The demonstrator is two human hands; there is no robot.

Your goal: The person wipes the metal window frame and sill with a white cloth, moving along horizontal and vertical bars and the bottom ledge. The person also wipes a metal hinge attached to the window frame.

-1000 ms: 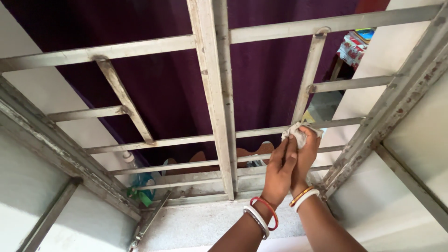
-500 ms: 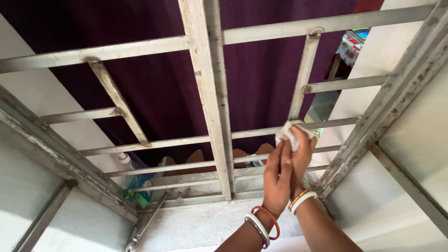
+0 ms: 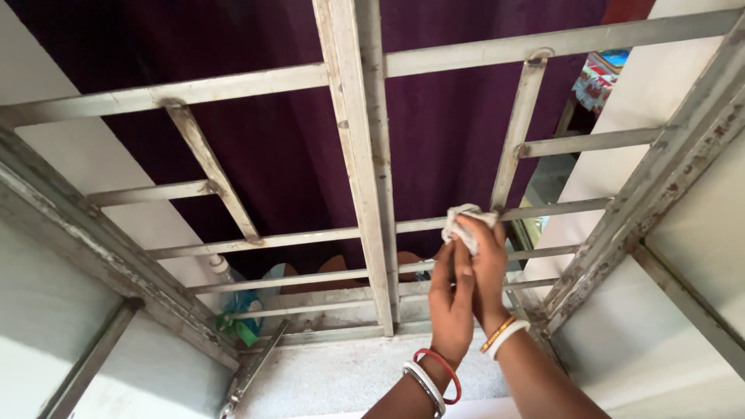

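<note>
My right hand [image 3: 489,268] pinches a crumpled white cloth [image 3: 456,219] against a thin horizontal bar [image 3: 551,208] of a pale metal window grille. My left hand [image 3: 452,299] lies flat beside it, fingers straight up and touching the cloth's lower edge. Both wrists wear bangles. The cloth sits just right of the grille's thick central upright [image 3: 363,155] and below a slanted short bar [image 3: 518,132].
A dark purple curtain [image 3: 272,147] hangs behind the grille. A plastic bottle [image 3: 222,268] and a blue and green item [image 3: 239,314] stand at the lower left behind the bars. A grey stone sill [image 3: 341,372] lies below. Worn shutter frames [image 3: 652,194] flank both sides.
Both hands with the cloth have slid left along the horizontal bar, from near the slanted bar's foot towards the central upright.
</note>
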